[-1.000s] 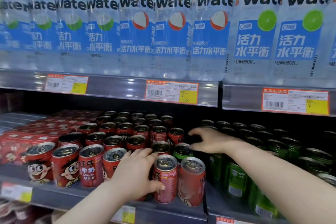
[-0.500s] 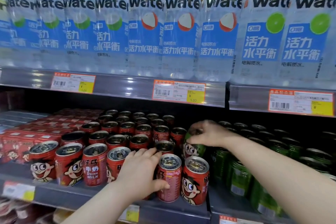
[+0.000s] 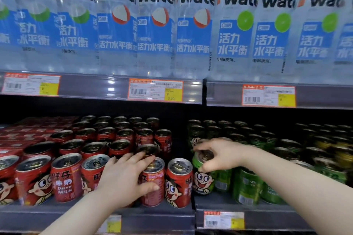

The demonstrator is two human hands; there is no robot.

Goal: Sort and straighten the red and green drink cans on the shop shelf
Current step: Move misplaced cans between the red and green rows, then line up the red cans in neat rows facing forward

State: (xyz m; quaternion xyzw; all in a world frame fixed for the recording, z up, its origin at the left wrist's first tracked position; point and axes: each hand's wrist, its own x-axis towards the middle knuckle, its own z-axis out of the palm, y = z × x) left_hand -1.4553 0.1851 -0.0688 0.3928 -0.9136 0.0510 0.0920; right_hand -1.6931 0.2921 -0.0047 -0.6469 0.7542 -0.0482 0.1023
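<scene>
Half a second ago the right hand (image 3: 219, 155) held the green can (image 3: 203, 179) lifted at the back edge of the red block. A second ago that can stood in the second red row. Now it is across the divider, at the front left corner of the green section, just beside the last front red can and at its 3 o'clock, cartoon face outward. Fingertips and thumb pinch its top rim from above. I cannot tell whether its base rests on the shelf (image 3: 162, 217).

The left hand (image 3: 124, 179) has stayed put, at 9 o'clock of the right hand, spread over the front red row. Its fingers reach toward 1 o'clock, up to the rim of a second-row can, and its thumb lies across the side of a paler red can (image 3: 152, 181). The palm hides what is under it, so I cannot tell if it grips anything.

Counted: two hands, one green can in hand. Six red cans (image 3: 66, 179) show in the front row, four at 9 o'clock of the left hand and two at 3 o'clock. The rows behind, and the other green cans (image 3: 246, 187), are too dim or blurred to count.

Among the water bottles (image 3: 156, 44) above, three bear a red-and-white fruit and three at their 3 o'clock bear a lime. There are three price tags (image 3: 155, 89) on the upper rail and two on the lower. Red cartons (image 3: 11, 139) lie at 9 o'clock of the cans.
</scene>
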